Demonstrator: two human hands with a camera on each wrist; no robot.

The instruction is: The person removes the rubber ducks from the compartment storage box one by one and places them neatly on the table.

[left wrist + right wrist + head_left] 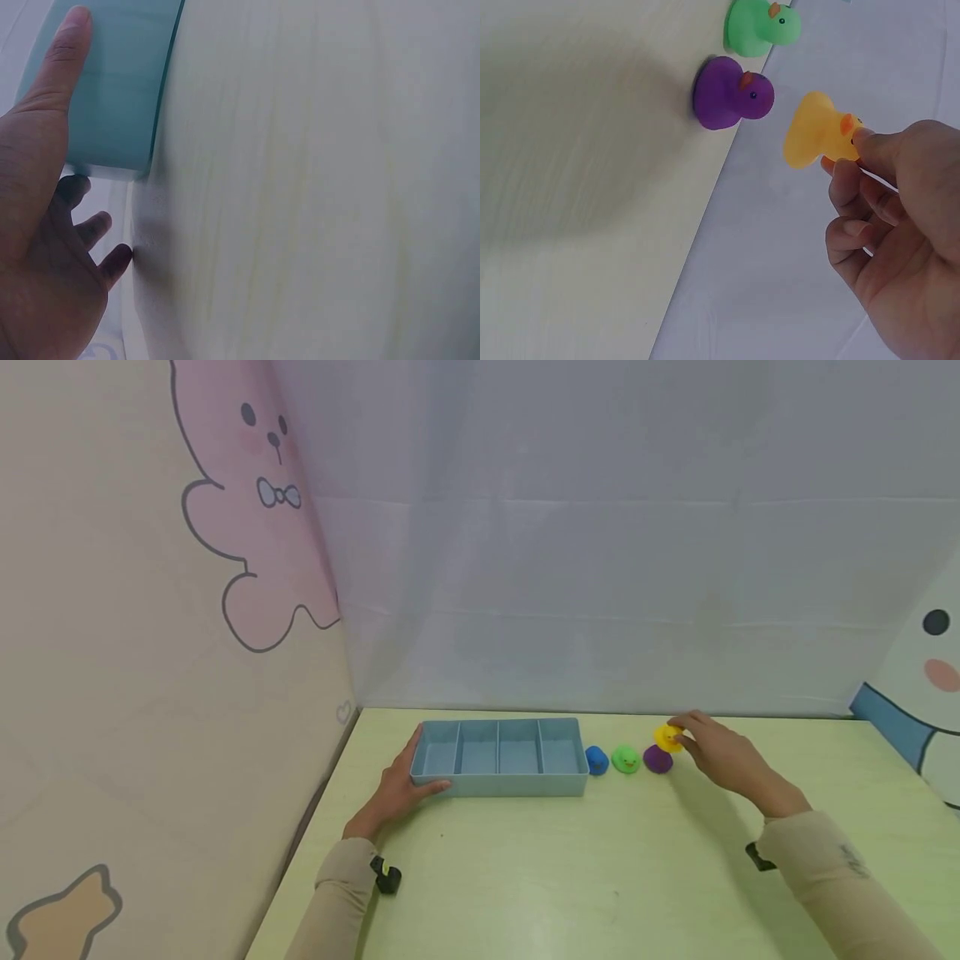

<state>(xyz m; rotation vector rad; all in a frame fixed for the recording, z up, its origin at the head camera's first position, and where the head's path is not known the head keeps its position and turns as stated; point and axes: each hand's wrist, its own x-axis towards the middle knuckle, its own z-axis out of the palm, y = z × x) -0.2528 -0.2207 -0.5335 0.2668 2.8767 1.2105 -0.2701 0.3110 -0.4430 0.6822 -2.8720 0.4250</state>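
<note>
My right hand (pixel 723 756) pinches a yellow rubber duck (pixel 814 131) by its head between thumb and fingertips. The duck is held up close over a purple rubber duck (pixel 657 760), overlapping it in the head view. My left hand (pixel 399 787) holds the left end of a blue-grey box (pixel 498 786) with four open compartments. Its thumb (pixel 58 64) lies along the front wall, while the other fingers reach round the left end, partly hidden in the left wrist view. A green rubber duck (pixel 626 760) and a blue rubber duck (pixel 597 762) stand between the box and the purple duck.
The pale wood-grain table (pixel 525 877) carries everything. A hanging white sheet (pixel 600 568) rises behind its far edge, and a wall with cartoon figures (pixel 262 543) runs along the left side.
</note>
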